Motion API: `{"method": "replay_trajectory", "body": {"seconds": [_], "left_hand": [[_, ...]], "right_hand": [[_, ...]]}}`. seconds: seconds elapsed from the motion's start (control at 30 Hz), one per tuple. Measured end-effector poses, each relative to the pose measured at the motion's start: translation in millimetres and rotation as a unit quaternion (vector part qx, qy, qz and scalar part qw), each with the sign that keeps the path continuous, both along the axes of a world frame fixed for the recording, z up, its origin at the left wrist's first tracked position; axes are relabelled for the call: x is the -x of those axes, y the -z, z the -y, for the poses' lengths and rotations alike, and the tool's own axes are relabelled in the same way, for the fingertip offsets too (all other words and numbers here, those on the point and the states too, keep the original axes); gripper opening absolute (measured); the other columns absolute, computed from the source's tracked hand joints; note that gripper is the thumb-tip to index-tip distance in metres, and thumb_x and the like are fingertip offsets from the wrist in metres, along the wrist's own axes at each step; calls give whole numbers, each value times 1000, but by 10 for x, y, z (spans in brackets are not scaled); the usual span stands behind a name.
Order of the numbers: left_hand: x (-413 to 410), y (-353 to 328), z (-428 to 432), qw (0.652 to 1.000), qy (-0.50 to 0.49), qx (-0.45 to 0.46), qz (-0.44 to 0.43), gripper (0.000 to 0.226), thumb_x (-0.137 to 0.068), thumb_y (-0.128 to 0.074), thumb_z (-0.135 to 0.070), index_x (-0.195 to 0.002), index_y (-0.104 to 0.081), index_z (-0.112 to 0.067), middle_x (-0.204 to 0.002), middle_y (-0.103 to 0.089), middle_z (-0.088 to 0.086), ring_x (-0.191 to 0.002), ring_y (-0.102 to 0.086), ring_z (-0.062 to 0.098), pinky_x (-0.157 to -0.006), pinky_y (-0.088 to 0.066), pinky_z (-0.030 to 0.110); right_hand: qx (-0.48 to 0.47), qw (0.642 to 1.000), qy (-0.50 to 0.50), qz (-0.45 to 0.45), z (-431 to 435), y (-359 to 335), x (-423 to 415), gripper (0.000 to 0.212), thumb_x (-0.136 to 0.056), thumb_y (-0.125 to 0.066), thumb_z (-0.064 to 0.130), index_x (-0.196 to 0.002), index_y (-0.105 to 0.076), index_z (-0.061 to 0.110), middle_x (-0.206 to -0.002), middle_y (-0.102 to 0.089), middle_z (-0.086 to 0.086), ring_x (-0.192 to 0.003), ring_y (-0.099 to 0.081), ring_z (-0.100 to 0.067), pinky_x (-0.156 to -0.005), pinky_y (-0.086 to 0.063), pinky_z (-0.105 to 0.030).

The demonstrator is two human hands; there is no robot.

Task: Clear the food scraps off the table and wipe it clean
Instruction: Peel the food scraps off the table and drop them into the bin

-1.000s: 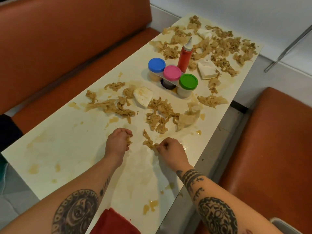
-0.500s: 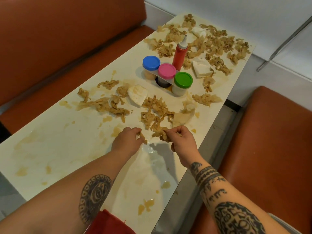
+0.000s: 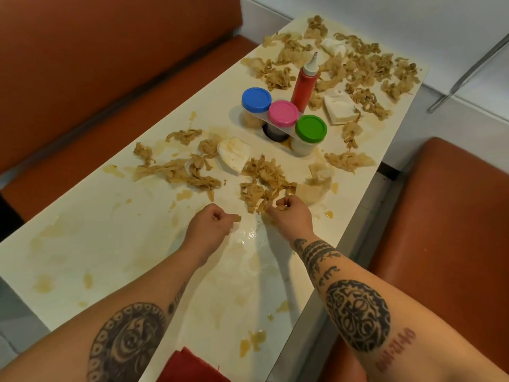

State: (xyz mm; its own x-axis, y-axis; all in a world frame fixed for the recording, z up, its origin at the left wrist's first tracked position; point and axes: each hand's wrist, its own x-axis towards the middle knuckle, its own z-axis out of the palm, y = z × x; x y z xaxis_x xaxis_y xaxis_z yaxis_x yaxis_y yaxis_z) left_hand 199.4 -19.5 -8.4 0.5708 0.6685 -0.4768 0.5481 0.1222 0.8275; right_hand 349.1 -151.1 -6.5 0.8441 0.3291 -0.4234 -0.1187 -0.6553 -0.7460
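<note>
Brown, soggy food scraps lie in clumps across the cream table, thickest at the far end. My left hand is curled into a fist around scraps, a bit of which pokes out at its thumb side. My right hand is also curled, pinching scraps at the near edge of the middle clump. Greasy smears and yellow drips mark the near half of the table. A red cloth shows at the bottom edge.
A rack of three jars with blue, pink and green lids stands mid-table, a red squeeze bottle behind it. White napkin pieces lie among the scraps. Orange bench seats flank the table.
Both hands moved away from me up the table to the middle clump. The loose strip my right hand was pinching is now gathered up, and the view has come closer.
</note>
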Motion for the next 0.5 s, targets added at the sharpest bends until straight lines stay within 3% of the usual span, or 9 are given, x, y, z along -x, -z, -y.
{"method": "replay_trajectory", "body": {"seconds": [0.1,0.17,0.3,0.4,0.5], "left_hand": [[37,-40,-123,998,-45,50,14,10,-86,-61,-21,-82,-52,-18,-94,-78,-1,-75,-67,17,-61,-43,33],[58,-71,-212,994,-74,81,23,6,-91,-54,-12,-91,-55,-18,-95,-78,0,-74,-66,15,-61,-43,32],[72,-102,-384,991,-98,84,28,22,-95,-46,-10,-100,-65,-19,-80,-65,0,-73,-61,19,-58,-41,31],[-10,-78,-412,997,-59,40,22,12,-97,-58,-27,-96,-66,-18,-74,-62,-3,-67,-61,16,-56,-42,29],[-229,-36,-357,1000,-11,-16,6,4,-93,-64,-32,-93,-66,-29,-74,-66,-5,-72,-69,19,-60,-47,29]], "right_hand": [[66,994,-70,54,-86,69,50,34,-87,-78,33,-108,-59,13,-97,-63,-1,-88,-59,-21,-73,-44,-29],[97,988,-95,78,-129,110,90,26,-90,-74,30,-100,-58,12,-95,-62,-4,-85,-57,-23,-68,-40,-28],[107,985,-98,88,-152,130,184,20,-94,-64,24,-81,-52,14,-90,-59,-11,-69,-53,-19,-52,-32,-26],[64,995,-54,61,-81,42,289,20,-89,-62,15,-75,-49,11,-74,-53,-4,-64,-47,-17,-52,-33,-27],[-8,999,48,-21,19,-31,368,17,-81,-65,15,-75,-49,12,-71,-53,-5,-64,-49,-18,-59,-44,-33]]}}
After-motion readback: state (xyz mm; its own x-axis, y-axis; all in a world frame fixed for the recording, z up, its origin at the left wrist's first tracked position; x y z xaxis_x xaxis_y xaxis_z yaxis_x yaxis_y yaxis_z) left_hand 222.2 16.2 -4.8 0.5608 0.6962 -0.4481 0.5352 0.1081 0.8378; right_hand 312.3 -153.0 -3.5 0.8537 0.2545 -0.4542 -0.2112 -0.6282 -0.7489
